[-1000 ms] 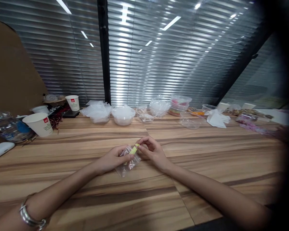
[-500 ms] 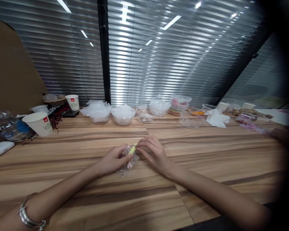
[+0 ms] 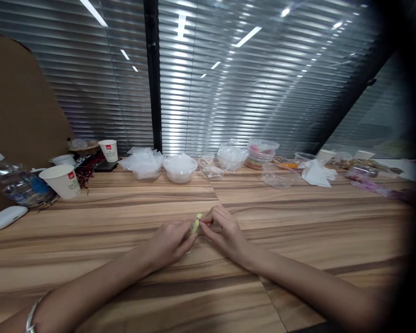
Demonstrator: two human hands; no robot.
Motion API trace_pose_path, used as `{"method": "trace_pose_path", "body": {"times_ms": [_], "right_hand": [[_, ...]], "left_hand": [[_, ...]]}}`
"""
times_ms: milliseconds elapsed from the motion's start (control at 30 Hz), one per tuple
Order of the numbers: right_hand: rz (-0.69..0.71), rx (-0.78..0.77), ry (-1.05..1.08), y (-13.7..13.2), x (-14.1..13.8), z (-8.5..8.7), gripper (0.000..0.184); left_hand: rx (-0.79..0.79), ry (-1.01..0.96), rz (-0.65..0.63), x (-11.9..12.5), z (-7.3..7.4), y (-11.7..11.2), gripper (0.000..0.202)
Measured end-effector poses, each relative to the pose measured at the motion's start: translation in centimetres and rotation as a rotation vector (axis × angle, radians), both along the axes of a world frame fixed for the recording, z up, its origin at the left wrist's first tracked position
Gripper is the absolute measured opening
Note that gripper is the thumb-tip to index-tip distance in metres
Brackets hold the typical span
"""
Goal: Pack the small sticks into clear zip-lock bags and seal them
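Over the middle of the wooden table (image 3: 142,203), my left hand (image 3: 169,243) is closed in a pinch on a small yellow-green strip (image 3: 195,225). The strip looks soft and bent, and its upper end pokes out between the two hands. My right hand (image 3: 227,233) pinches at this upper end, with thumb and forefinger together. Only a sliver of clear plastic shows below my left fingers; the rest of the little bag is hidden by that hand. A silver bangle (image 3: 31,317) circles my left wrist.
Along the back stand paper cups (image 3: 60,181), a clear bowl with plastic sheets (image 3: 147,166), a white-filled bowl (image 3: 180,169) and stacked tubs (image 3: 261,152). A clear lid (image 3: 279,178) and crumpled tissue (image 3: 319,173) lie to the right. At far left are a bottle (image 3: 24,185) and white case (image 3: 7,218).
My left hand has turned over the clear bag, which is now mostly covered. The yellow-green strip has tilted more upright and appears bent. The view has shifted slightly.
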State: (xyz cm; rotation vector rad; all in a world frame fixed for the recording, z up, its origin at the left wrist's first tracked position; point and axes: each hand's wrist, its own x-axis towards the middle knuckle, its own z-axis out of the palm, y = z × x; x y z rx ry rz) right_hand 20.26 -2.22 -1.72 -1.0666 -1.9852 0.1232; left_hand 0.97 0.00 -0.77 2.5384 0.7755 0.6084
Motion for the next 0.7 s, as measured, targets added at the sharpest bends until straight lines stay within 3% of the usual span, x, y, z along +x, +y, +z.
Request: {"method": "trace_pose_path", "body": {"times_ms": [300, 467, 700], "right_hand": [[-0.007, 0.099, -0.233, 0.6, 0.0, -0.1, 0.006], [-0.068, 0.01, -0.244, 0.9, -0.2, -0.1, 0.011], [-0.096, -0.128, -0.147, 1.2, 0.1, -0.7, 0.012]], "left_hand": [[-0.021, 0.017, -0.046, 0.3, 0.5, -0.2, 0.013], [-0.086, -0.029, -0.067, 0.4, 0.7, 0.0, 0.017], [-0.244, -0.134, -0.009, 0.8, 0.0, 1.0, 0.022]]}}
